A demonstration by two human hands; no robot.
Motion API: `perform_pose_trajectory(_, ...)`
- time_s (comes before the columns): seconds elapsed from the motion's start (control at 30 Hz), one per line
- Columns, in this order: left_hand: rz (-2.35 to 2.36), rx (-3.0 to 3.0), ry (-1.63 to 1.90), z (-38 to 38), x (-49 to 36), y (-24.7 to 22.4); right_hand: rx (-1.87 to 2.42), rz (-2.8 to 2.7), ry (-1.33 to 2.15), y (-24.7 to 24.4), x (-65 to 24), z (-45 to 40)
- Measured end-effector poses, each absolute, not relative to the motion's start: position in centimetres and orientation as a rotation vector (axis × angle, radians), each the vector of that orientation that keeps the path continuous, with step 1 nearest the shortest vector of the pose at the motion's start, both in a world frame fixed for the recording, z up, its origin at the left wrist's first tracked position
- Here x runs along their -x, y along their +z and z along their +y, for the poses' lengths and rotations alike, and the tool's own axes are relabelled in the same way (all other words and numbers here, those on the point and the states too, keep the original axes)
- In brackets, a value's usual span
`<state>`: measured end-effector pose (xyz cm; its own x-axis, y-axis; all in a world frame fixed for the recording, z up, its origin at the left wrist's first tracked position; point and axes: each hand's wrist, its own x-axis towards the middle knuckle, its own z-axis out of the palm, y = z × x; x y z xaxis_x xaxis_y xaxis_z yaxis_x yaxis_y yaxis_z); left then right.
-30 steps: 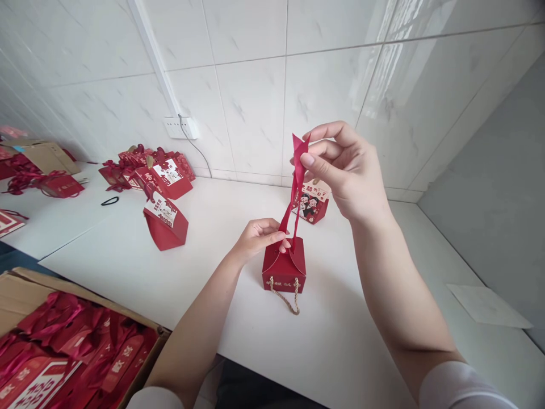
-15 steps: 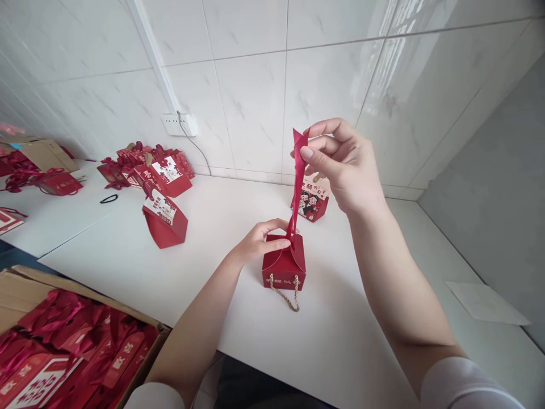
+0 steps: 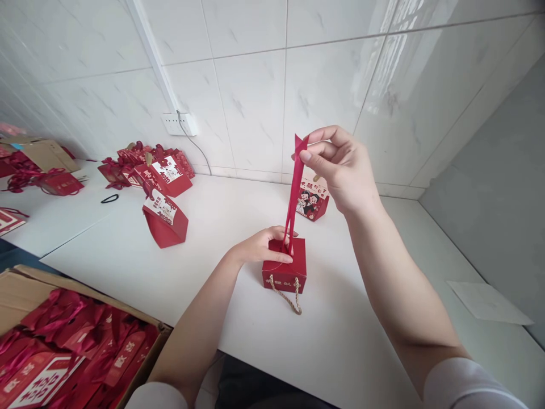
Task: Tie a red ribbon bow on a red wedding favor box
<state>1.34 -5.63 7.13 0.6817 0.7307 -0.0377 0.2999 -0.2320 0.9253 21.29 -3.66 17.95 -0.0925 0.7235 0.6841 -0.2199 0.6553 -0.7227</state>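
Observation:
A small red box (image 3: 292,271) with a twisted cord handle stands upright on the white table. From its top a red ribbon (image 3: 295,182) rises, pulled taut. My right hand (image 3: 336,162) pinches the ribbon's upper ends between thumb and fingers, well above the box. Thumb and fingers apart, my left hand (image 3: 270,245) lies over the box top around the ribbon's base. Behind, close to the wall, sits a red box with a cartoon couple (image 3: 312,200), partly hidden by the right hand.
Red boxes (image 3: 166,224) stand left on the white table (image 3: 204,267). At the lower left is a cardboard carton (image 3: 164,335) full of red boxes and ribbons. A black loop (image 3: 109,199), a wall socket (image 3: 179,124) and a white sheet (image 3: 489,302) also show.
My left hand has pressed down on the box top, which now looks flatter. My right hand has come slightly lower and left with the ribbon.

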Motion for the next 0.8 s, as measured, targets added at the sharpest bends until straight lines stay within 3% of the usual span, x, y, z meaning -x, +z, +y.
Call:
perform_pose_trajectory(0.3, 0.842, -1.797, 0.505, -5.5, -1.5, 6.5, 0.456, -1.407, 1.133, 17.1, -22.4, -3.7)
perform_pose_trajectory(0.8, 0.940, -2.229, 0.619, -6.6, -2.5, 7.7, 0.504, -1.325, 1.015, 15.8, -22.4, -4.0)
